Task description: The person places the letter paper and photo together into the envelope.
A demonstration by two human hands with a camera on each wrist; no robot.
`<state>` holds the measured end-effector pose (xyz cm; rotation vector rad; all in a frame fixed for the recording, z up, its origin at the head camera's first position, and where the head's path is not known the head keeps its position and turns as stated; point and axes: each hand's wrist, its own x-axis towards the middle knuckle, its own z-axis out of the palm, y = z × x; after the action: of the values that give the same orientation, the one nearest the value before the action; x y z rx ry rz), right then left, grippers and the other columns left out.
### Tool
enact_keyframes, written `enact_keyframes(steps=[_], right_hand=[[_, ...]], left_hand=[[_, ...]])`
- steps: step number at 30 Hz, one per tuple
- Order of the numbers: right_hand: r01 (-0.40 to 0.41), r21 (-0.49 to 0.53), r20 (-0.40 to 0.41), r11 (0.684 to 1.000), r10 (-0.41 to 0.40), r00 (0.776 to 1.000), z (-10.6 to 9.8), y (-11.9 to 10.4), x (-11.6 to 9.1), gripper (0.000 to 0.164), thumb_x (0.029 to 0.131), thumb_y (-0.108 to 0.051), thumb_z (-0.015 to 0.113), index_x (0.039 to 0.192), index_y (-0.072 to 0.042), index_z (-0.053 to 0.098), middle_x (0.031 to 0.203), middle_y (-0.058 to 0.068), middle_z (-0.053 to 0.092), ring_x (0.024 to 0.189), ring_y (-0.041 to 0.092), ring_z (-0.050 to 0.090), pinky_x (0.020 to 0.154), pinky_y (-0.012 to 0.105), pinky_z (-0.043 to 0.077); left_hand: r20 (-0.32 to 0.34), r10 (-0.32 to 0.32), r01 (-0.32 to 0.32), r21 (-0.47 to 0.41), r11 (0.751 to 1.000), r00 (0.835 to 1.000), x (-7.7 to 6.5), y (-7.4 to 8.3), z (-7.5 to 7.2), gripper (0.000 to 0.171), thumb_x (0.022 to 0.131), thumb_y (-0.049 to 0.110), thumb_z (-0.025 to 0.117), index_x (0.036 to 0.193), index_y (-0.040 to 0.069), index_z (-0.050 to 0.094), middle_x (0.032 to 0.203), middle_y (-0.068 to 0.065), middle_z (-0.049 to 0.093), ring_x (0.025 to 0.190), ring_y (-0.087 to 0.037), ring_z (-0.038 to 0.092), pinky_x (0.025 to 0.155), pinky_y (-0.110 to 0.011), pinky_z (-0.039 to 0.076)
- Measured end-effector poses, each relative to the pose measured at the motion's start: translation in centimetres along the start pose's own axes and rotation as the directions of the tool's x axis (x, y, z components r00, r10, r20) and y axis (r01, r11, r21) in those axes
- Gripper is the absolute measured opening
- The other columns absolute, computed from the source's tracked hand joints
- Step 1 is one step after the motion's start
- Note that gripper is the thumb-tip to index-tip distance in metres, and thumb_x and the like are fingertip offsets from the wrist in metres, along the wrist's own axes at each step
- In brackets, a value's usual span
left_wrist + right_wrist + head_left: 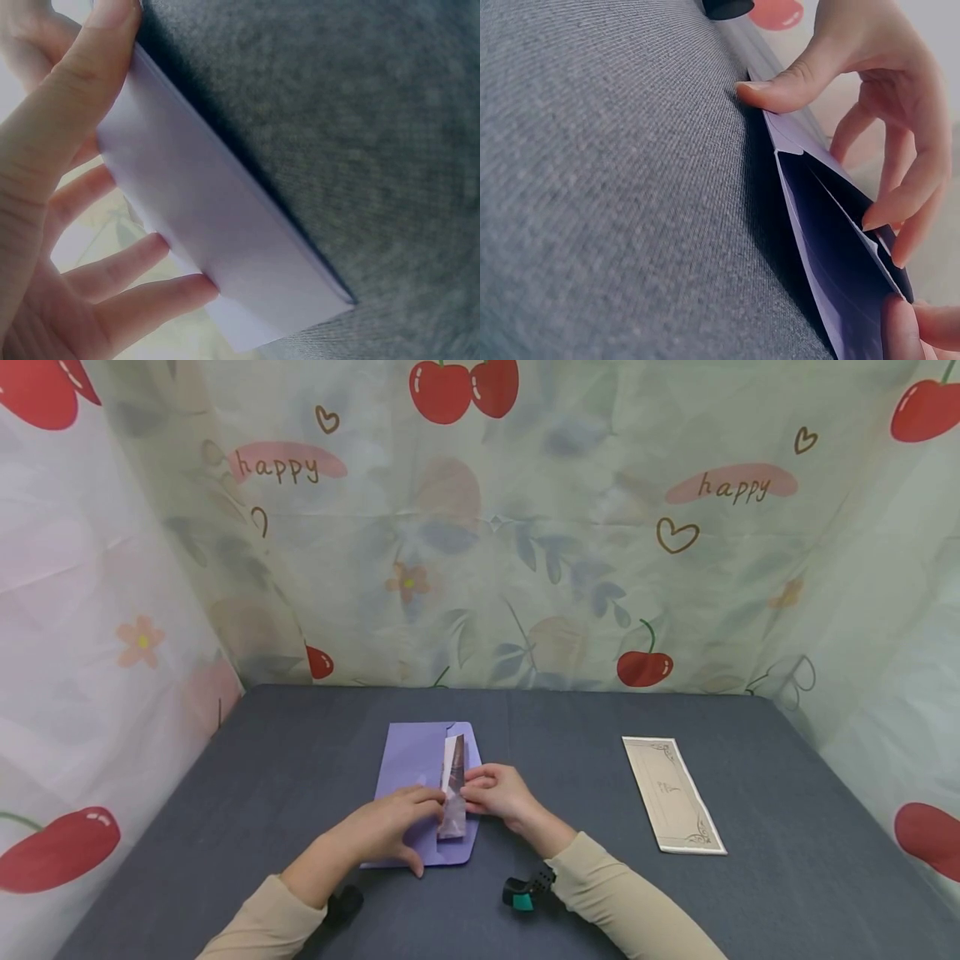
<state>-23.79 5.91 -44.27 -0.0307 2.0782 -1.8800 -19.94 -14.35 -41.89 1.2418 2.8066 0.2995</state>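
"Some fingers are pinching: we see the right hand (498,793) grip the printed paper (454,802) by its right edge."

"And the left hand (393,821)?"

"Its fingers are spread, arched over the purple envelope (408,756), thumb by the near edge."

"Where do we find the paper?"

"At the envelope's mouth; how much sits inside, we cannot tell."

"Farther out?"

"We have a cream slip (667,789) well to the right on the bench (570,735), a cherry-print curtain (555,468) behind."

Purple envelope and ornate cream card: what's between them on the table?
In the head view, the right hand, its wrist and sleeve cuff come between the purple envelope and ornate cream card, over dark gray cloth.
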Motion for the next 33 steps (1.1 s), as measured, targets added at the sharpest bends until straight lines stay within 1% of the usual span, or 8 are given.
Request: enact_keyframes(steps=[7, 14, 20, 22, 27, 30, 33], right_hand=[[0.009, 0.004, -0.001, 1.000, -0.009, 1.000, 0.2, 0.0, 0.0, 0.027, 0.084, 0.003, 0.062, 0.109, 0.010, 0.056, 0.083, 0.008, 0.068, 0.063, 0.006, 0.062, 0.064, 0.025, 0.057], [0.009, 0.022, 0.000, 1.000, -0.009, 1.000, 0.6, 0.1, 0.3, 0.027, 0.083, 0.004, 0.062, 0.109, 0.010, 0.056, 0.084, 0.011, 0.068, 0.064, 0.007, 0.062, 0.065, 0.025, 0.058], [0.013, 0.016, -0.001, 1.000, -0.013, 1.000, 0.8, 0.0, 0.2, 0.028, 0.084, 0.004, 0.062, 0.110, 0.011, 0.055, 0.083, 0.009, 0.068, 0.065, 0.006, 0.062, 0.064, 0.024, 0.057], [0.023, 0.013, -0.003, 1.000, -0.023, 1.000, 0.9, 0.1, 0.1, 0.028, 0.084, 0.003, 0.062, 0.110, 0.011, 0.055, 0.084, 0.011, 0.069, 0.066, 0.007, 0.062, 0.064, 0.025, 0.057], [0.053, -0.002, -0.010, 0.999, -0.053, 0.999, 1.2, 0.0, 0.0, 0.028, 0.084, 0.002, 0.062, 0.110, 0.011, 0.056, 0.093, 0.021, 0.069, 0.069, 0.008, 0.063, 0.066, 0.027, 0.058], [0.068, -0.014, -0.006, 0.998, -0.068, 0.998, 1.5, -0.3, -0.3, 0.028, 0.085, 0.003, 0.061, 0.111, 0.012, 0.055, 0.096, 0.024, 0.068, 0.070, 0.009, 0.064, 0.066, 0.027, 0.058], [0.075, -0.019, -0.003, 0.997, -0.075, 0.997, 1.6, -0.3, -0.3, 0.028, 0.085, 0.003, 0.061, 0.111, 0.012, 0.056, 0.096, 0.025, 0.068, 0.071, 0.009, 0.064, 0.066, 0.028, 0.058]], left_hand=[[0.000, 0.001, -0.001, -0.006, 1.000, 1.000, 0.0, 0.0, -0.1, 0.059, 0.060, 0.039, 0.084, 0.107, 0.013, 0.059, 0.131, -0.007, 0.054, 0.121, -0.025, 0.050, 0.100, -0.041, 0.044], [0.018, -0.013, 0.013, -0.014, 1.000, 1.000, 0.1, 0.0, 0.0, 0.061, 0.061, 0.039, 0.083, 0.110, 0.013, 0.059, 0.133, -0.006, 0.052, 0.122, -0.025, 0.049, 0.101, -0.042, 0.043], [0.024, -0.022, 0.023, -0.013, 1.000, 0.999, 0.1, 0.1, 0.0, 0.062, 0.061, 0.040, 0.083, 0.111, 0.013, 0.059, 0.134, -0.006, 0.052, 0.123, -0.024, 0.049, 0.102, -0.042, 0.043], [0.024, -0.025, 0.025, -0.016, 1.000, 0.999, 0.1, 0.1, 0.0, 0.062, 0.061, 0.040, 0.083, 0.111, 0.013, 0.059, 0.134, -0.006, 0.052, 0.123, -0.025, 0.049, 0.101, -0.042, 0.043], [0.015, -0.017, 0.017, -0.014, 1.000, 1.000, 0.1, 0.1, 0.0, 0.062, 0.060, 0.040, 0.083, 0.111, 0.013, 0.060, 0.134, -0.006, 0.052, 0.122, -0.025, 0.049, 0.101, -0.042, 0.043], [0.009, -0.010, 0.010, -0.014, 1.000, 1.000, 0.1, 0.0, 0.0, 0.062, 0.059, 0.039, 0.084, 0.111, 0.014, 0.060, 0.133, -0.007, 0.053, 0.124, -0.029, 0.049, 0.102, -0.044, 0.042], [0.006, -0.009, 0.009, -0.017, 1.000, 1.000, 0.1, 0.0, 0.0, 0.062, 0.059, 0.039, 0.084, 0.111, 0.014, 0.060, 0.132, -0.008, 0.053, 0.126, -0.033, 0.048, 0.104, -0.046, 0.040]])
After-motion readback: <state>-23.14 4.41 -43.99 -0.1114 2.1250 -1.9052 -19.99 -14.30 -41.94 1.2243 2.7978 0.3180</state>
